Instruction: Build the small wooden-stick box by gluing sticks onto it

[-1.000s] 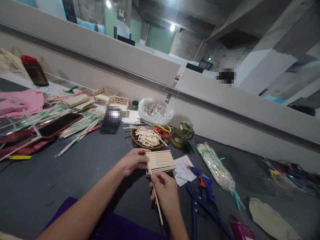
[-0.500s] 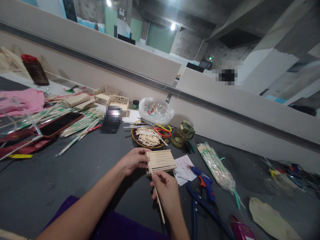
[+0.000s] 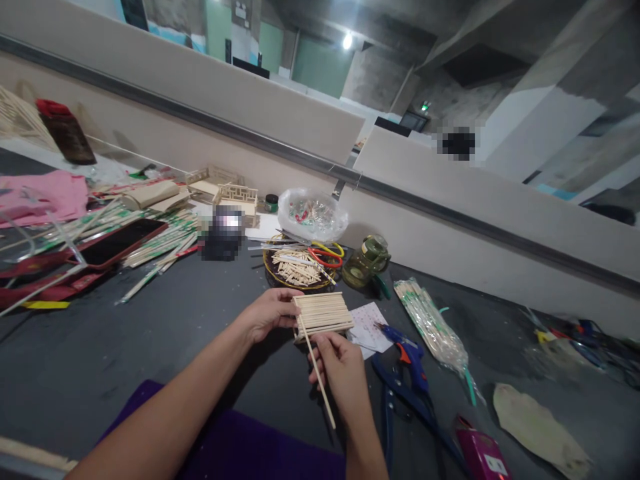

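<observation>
My left hand [image 3: 273, 316] is closed on the left end of a small slatted piece [image 3: 324, 313] made of thin wooden sticks laid side by side. Between the thumb and fingers of my right hand [image 3: 339, 367] is a single wooden stick [image 3: 323, 390]. Its upper end lies along the left edge of the slatted piece, near my left fingertips; its lower end points down toward me. Whether the stick touches the slats there, I cannot tell. Part of the underside of the slatted piece is hidden by my hands.
Behind my hands stands a basket [image 3: 270, 272] of short stick pieces with scissors [image 3: 327, 255]. To the right lie a printed paper [image 3: 369, 320], a blue glue gun [image 3: 407, 353], blue-handled pliers [image 3: 400, 390] and bagged chopsticks [image 3: 433, 323]. A green jar [image 3: 365, 261] stands near the partition.
The stick's upper end now lies along the left edge of the slatted piece, and my right hand has shifted slightly right. My left hand keeps its hold. The whole view has moved a little.
</observation>
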